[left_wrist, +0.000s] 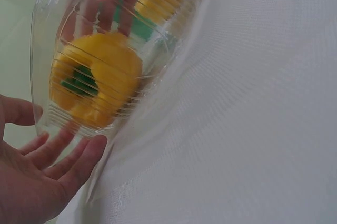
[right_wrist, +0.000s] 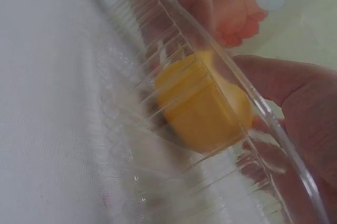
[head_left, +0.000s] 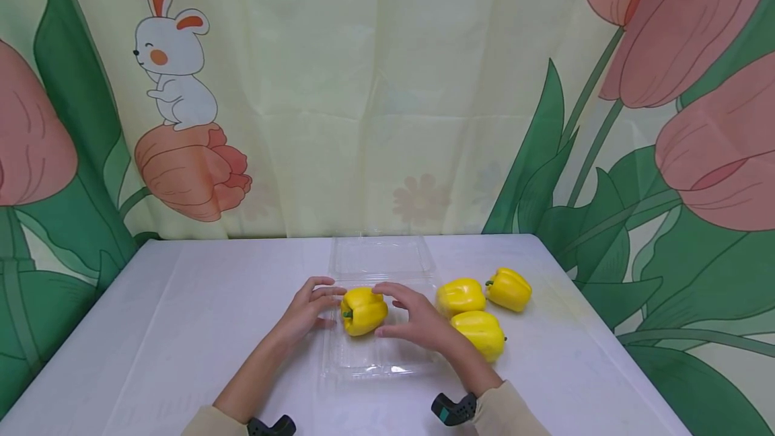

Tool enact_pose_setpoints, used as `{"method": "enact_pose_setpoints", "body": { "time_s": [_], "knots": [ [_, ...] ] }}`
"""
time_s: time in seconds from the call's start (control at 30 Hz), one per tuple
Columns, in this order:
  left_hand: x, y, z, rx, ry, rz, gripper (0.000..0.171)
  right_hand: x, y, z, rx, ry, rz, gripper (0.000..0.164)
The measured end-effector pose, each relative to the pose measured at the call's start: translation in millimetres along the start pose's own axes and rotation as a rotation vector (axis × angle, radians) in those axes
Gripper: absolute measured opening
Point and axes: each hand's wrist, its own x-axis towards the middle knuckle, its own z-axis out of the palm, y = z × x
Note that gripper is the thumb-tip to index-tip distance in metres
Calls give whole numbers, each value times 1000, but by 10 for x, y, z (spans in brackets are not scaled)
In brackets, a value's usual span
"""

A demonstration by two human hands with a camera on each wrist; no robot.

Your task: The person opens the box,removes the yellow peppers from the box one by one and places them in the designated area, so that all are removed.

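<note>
A yellow bell pepper with a green stem lies in the left part of a clear plastic clamshell box. My right hand reaches over the box's right side and holds this pepper, fingertips at its top and thumb at its lower right. On the other side my left hand rests its spread, slightly bent fingers against the box's left wall. Through the ribbed wall the left wrist view shows the pepper's stem end. In the right wrist view its blunt side shows behind the plastic.
Three more yellow bell peppers lie right of the box: a near one, a middle one and a far one. The box's open lid lies back toward the far table edge. Behind the white-covered table hangs a printed curtain.
</note>
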Motion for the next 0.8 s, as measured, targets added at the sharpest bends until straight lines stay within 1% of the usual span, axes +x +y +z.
{"method": "enact_pose_setpoints", "body": {
  "time_s": [0.13,0.37,0.63,0.8],
  "knots": [
    [-8,8,1,-1,-5,2,43,1,2,2,-1,-11,2,64],
    [-19,30,1,-12,-21,12,42,17,13,9,-15,2,0,61],
    [-21,18,7,-39,-11,25,41,52,-18,36,-37,19,2,62],
    [-19,11,3,-43,-9,33,41,80,-39,66,-81,19,40,67]
  ]
}}
